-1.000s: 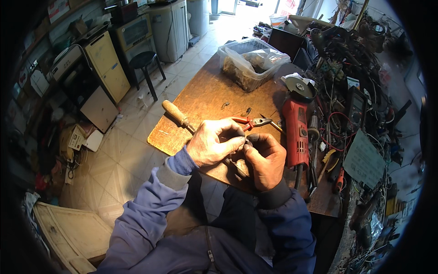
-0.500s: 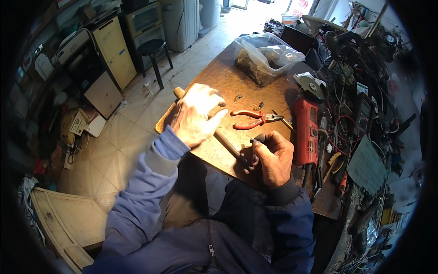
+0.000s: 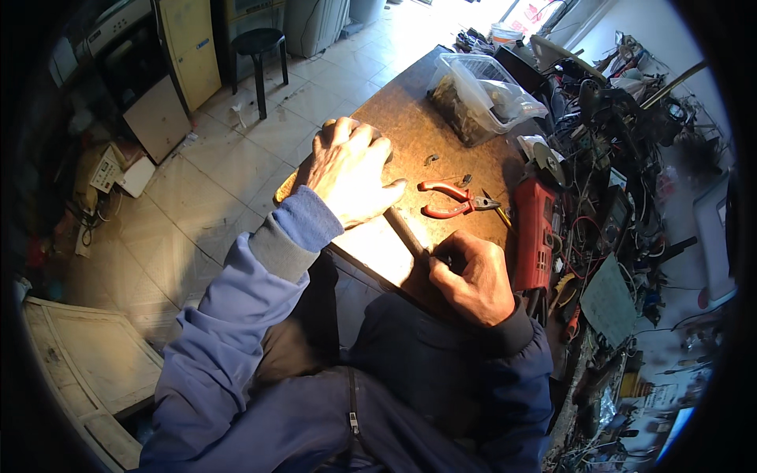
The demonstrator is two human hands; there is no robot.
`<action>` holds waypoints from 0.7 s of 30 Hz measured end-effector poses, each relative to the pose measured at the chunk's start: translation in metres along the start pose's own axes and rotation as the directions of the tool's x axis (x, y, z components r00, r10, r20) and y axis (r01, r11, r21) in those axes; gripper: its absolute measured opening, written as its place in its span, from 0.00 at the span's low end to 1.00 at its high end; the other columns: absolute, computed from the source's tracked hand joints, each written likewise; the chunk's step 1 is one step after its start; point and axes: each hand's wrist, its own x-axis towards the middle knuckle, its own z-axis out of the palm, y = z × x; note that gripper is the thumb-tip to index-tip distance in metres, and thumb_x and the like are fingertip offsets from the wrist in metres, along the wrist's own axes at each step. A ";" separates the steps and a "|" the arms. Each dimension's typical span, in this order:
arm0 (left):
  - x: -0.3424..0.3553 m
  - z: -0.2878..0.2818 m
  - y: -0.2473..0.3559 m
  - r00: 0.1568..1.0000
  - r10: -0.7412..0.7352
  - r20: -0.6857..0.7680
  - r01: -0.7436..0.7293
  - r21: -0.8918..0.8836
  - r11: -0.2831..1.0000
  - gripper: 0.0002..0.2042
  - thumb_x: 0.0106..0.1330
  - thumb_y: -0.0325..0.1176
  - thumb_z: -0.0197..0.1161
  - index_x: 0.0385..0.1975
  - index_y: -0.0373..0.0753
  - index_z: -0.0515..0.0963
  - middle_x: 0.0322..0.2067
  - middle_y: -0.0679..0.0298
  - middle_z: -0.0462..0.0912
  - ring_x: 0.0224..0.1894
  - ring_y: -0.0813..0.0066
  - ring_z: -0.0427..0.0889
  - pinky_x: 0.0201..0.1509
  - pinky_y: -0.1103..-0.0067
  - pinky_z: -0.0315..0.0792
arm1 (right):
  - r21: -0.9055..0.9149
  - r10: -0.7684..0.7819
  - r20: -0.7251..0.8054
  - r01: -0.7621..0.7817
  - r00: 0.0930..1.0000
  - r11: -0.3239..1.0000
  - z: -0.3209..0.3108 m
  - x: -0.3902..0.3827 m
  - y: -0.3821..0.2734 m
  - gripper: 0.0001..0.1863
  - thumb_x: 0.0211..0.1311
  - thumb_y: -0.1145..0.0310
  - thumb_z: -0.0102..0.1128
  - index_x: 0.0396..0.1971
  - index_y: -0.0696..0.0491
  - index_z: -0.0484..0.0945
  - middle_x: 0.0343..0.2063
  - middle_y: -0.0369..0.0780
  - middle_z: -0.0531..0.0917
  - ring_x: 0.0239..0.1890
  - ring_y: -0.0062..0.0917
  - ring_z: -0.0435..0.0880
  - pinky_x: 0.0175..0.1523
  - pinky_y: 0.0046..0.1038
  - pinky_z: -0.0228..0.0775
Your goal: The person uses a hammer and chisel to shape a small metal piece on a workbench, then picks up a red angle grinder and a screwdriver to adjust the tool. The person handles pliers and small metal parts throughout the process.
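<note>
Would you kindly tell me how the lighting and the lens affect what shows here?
In the head view, strong light washes out the back of the left hand; the far floor glares white near the top of that view; also in the head view, deep shade hides detail at the fingertips of the right hand, and the fisheye leaves black corners.

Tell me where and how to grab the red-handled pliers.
I'd grip both red handles of the pliers across their spread, from above and the person's left. They lie flat on the table, handles splayed open leftward, while the metal nose points right, toward a thin yellow tool and the red angle grinder.
</note>
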 end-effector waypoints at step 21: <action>-0.002 0.007 -0.008 1.000 -0.003 0.030 0.006 -0.086 0.996 0.25 0.60 0.53 0.70 0.47 0.37 0.82 0.55 0.52 0.79 0.66 0.52 0.68 0.68 0.46 0.62 | -0.099 -0.027 -0.109 0.016 0.994 0.995 0.014 -0.018 -0.004 0.06 0.60 0.74 0.71 0.32 0.60 0.83 0.24 0.48 0.83 0.26 0.36 0.84 0.33 0.32 0.74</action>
